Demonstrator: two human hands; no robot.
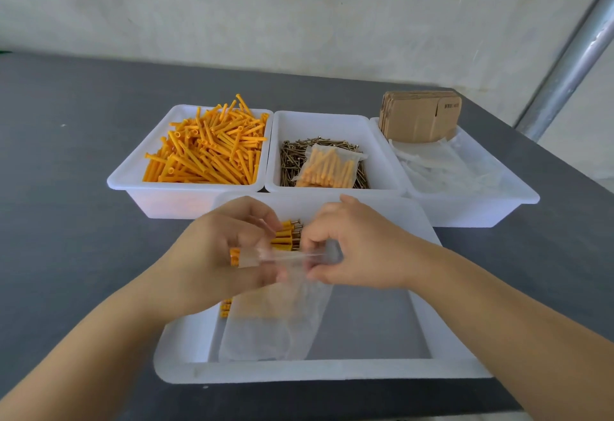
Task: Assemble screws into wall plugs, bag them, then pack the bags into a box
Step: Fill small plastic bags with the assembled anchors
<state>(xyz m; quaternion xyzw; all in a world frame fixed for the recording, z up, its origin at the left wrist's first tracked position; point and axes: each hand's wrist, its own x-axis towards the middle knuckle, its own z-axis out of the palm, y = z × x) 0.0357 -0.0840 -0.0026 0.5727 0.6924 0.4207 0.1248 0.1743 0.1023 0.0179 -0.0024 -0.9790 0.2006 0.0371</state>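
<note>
Both hands, left (212, 251) and right (345, 247), pinched a bag (279, 314) over the near tray (299, 372). One filled bag (329, 168) lay at one o'clock; boxes (420, 114) remained flat, unpacked.

I see a clear bag (282, 314) hanging mouth-up over the near tray, orange plugs with screws (287, 234) bunched just behind its mouth. Loose orange wall plugs (206, 148) fill the far-left tray; screws (289, 161) lie in the middle one under a filled bag (329, 168). Flat cardboard boxes (420, 114) stand far right.
</note>
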